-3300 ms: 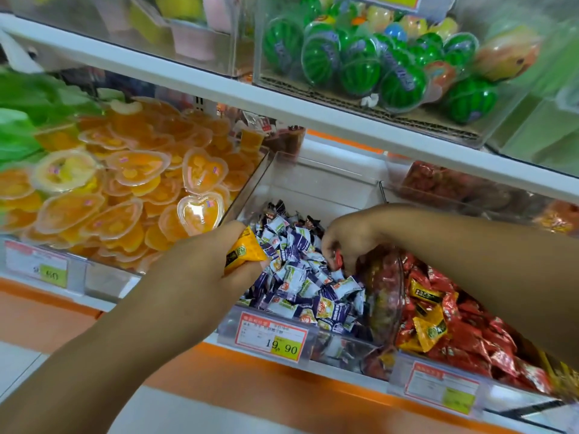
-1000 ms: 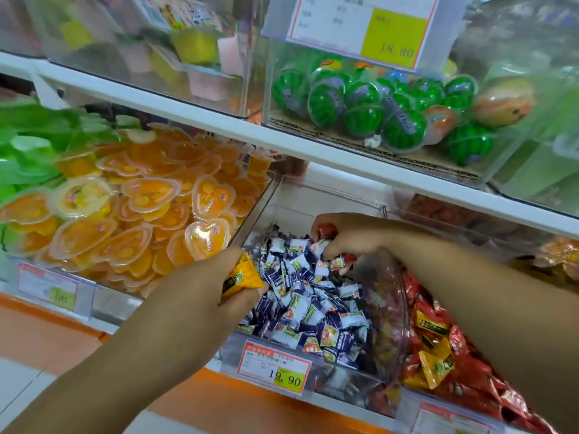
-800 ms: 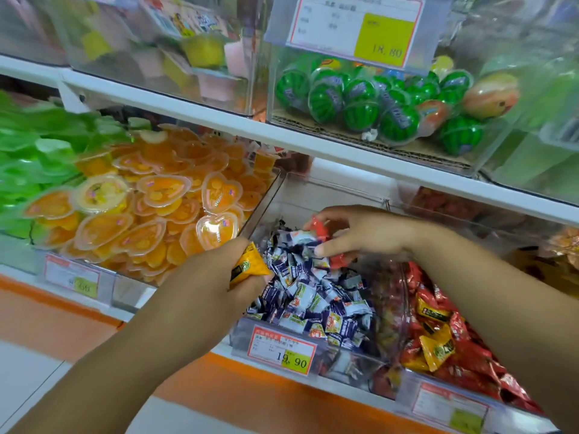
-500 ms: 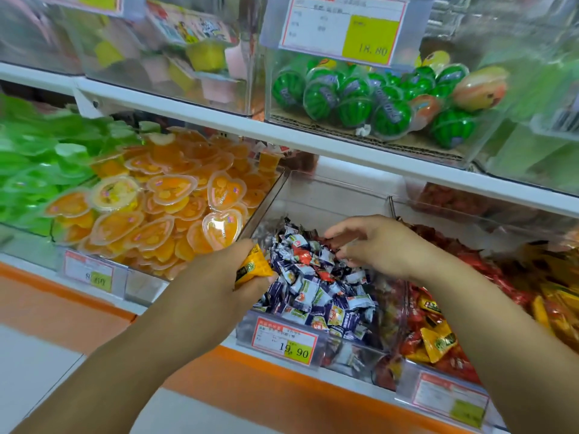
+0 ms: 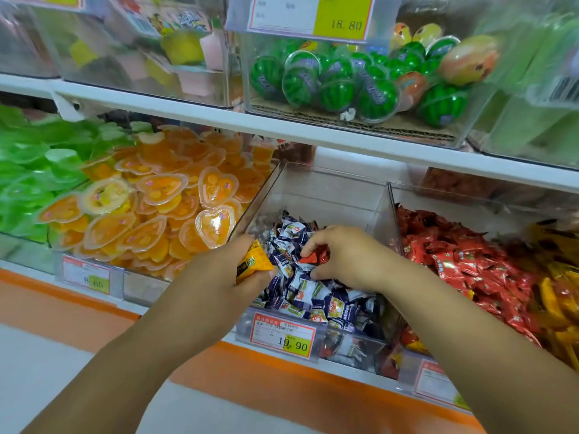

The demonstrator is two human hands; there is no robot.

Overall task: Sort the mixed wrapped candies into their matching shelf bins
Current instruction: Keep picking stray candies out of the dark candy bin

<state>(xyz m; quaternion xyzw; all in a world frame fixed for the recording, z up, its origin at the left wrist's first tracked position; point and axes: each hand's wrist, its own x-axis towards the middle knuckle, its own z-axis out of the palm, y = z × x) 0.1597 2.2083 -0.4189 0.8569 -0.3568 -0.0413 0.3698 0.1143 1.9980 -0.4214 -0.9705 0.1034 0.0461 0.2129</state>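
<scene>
As it crosses the frame from the left edge to the right, white shelf [image 5: 188, 117]: carries clear bins on top, with a second row of bins under it.
Upper bin, top centre: green watermelon-striped balls [image 5: 338, 89] behind an 18.80 price tag [image 5: 310, 17].
Left bins, lower row: green jelly cups [image 5: 37, 170] at the left edge, orange heart-shaped jelly cups [image 5: 163, 214] just beside them.
Middle bin [image 5: 329, 189]: clear-walled, centre of the frame, holding purple-and-white wrapped candies [image 5: 313, 292]; a 19.90 price tag [image 5: 282, 335] on its front.
Right bin [image 5: 454, 192]: red wrapped candies [image 5: 463, 264], with yellow wrapped candies [image 5: 557, 302] toward the right edge.
Left hand [image 5: 216, 277]: at the middle bin's left front corner, fingers curled round a yellow candy packet [image 5: 253, 261].
Right hand [image 5: 347, 258]: over the purple-and-white pile, finger and thumb pinching a red candy [image 5: 316, 256].
Red candy: in the middle bin, touching the purple-and-white wrapped candies, just right of the yellow candy packet.
</scene>
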